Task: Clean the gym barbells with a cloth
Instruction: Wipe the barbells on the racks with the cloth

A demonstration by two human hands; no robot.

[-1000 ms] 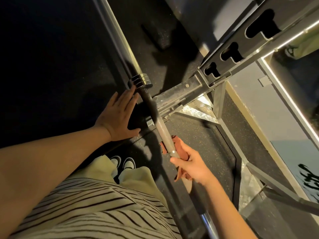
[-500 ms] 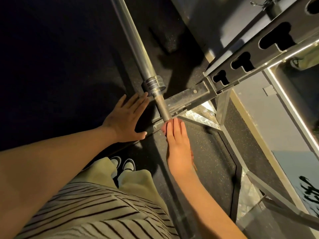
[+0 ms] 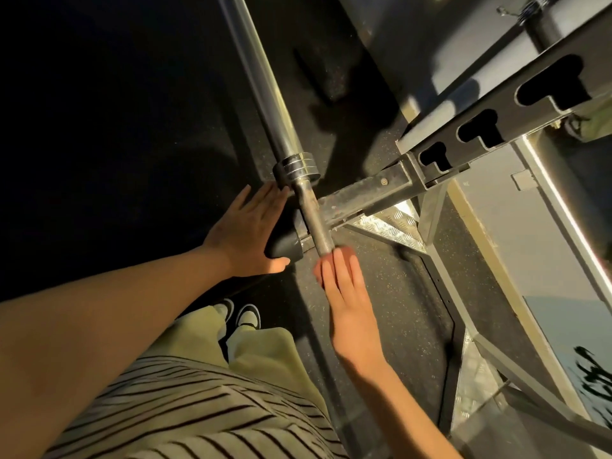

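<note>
Two hands at work here. Closest in are a striped top [image 3: 185, 409], green trousers [image 3: 265, 352] and pale shoes [image 3: 246, 314] on the dark floor. The right hand [image 3: 347, 293] lies flat along the barbell [image 3: 314, 223], fingers straight and pressed together. A blurred reddish edge just past the fingertips looks like the cloth [image 3: 345, 250], though most of it is hidden under the palm. Up and across, the left hand [image 3: 246, 231] steadies things, fingers straight and slightly fanned, palm against a black rubber cap [image 3: 284, 246] beside the shaft.

The bar rests across the rack arm [image 3: 364, 193]. It runs under the right hand, past the ringed collar [image 3: 296, 168] and away up the shiny sleeve [image 3: 258, 77]. Beyond stands the slotted upright [image 3: 480, 127].

Progress looks early to me: the wipe is on the dull inner shaft, and collar and sleeve look untouched. No brand is legible, and the dark marks on the pale panel [image 3: 592, 369] are too cropped to read.
</note>
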